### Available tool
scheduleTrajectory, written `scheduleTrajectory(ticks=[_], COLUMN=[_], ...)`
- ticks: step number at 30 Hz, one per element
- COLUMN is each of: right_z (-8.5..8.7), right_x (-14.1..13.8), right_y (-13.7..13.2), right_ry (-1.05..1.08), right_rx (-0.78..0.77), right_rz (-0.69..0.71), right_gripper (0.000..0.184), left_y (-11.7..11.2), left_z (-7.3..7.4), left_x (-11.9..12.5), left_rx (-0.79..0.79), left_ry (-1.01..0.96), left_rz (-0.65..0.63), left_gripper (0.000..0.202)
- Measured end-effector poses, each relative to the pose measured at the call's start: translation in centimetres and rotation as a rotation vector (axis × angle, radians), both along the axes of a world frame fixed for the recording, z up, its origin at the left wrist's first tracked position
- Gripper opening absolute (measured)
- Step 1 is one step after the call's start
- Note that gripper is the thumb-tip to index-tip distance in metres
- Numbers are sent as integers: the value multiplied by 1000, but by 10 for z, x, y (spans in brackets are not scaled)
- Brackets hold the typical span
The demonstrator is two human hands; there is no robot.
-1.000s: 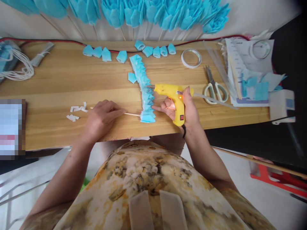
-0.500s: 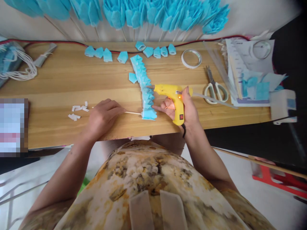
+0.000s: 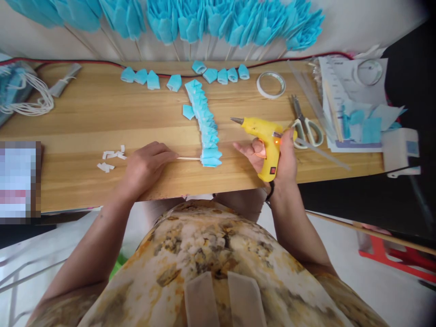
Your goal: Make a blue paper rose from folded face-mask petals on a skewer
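On a smooth wood-grain tabletop [image 3: 85, 122], at the far left, lies a loose coil of glossy white cord [image 3: 36, 102]. Closer in are small, flat rectangular snippets [image 3: 112, 155], white and scattered. Beside them the left hand [image 3: 146, 165] rests on the wood, fingers pinching a slim, pale stick [image 3: 190, 158] whose end meets the near end of a pleated strip [image 3: 207, 125]. The strip, soft sky-blue and fabric-like, runs away from the person in overlapping pointed folds, at mid-table. Beyond it sit small blue cups [image 3: 175, 82], pointed and hollow. Right of the strip, the right hand [image 3: 288, 156] grips a yellow plastic glue gun [image 3: 267, 129], little finger extended, the metal nozzle pointing left, apart from the strip. Farther right are a white tape ring [image 3: 261, 89] and white-handled scissors [image 3: 300, 120].
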State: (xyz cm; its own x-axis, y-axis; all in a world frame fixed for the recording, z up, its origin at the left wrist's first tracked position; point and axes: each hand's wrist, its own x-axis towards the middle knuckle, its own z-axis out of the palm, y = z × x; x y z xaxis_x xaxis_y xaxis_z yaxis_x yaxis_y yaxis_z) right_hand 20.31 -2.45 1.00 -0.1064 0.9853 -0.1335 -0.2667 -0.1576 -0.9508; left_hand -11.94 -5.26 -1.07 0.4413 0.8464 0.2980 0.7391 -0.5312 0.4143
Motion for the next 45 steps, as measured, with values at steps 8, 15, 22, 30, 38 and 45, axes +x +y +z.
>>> scheduleTrajectory(ticks=[8, 15, 22, 30, 38, 45], right_z=[-14, -9, -17, -14, -14, -13], right_x=[2, 3, 9, 2, 2, 3], right_y=[-2, -16, -21, -18, -19, -17], right_ry=[-114, -174, -326, -448, -547, -599], right_rx=[50, 135, 111, 174, 143, 153], right_rz=[5, 81, 161, 191, 240, 279], right_gripper=[68, 61, 53, 38, 35, 38], left_y=[-7, -18, -19, -17, -16, -16], left_z=[5, 6, -5, -4, -6, -6], left_x=[-2, -8, -3, -2, -3, -3], left_rx=[9, 55, 25, -3, -18, -37], left_ry=[32, 37, -28, -67, -57, -79], left_rz=[-36, -67, 82, 95, 92, 96], left_gripper=[26, 25, 25, 24, 24, 25])
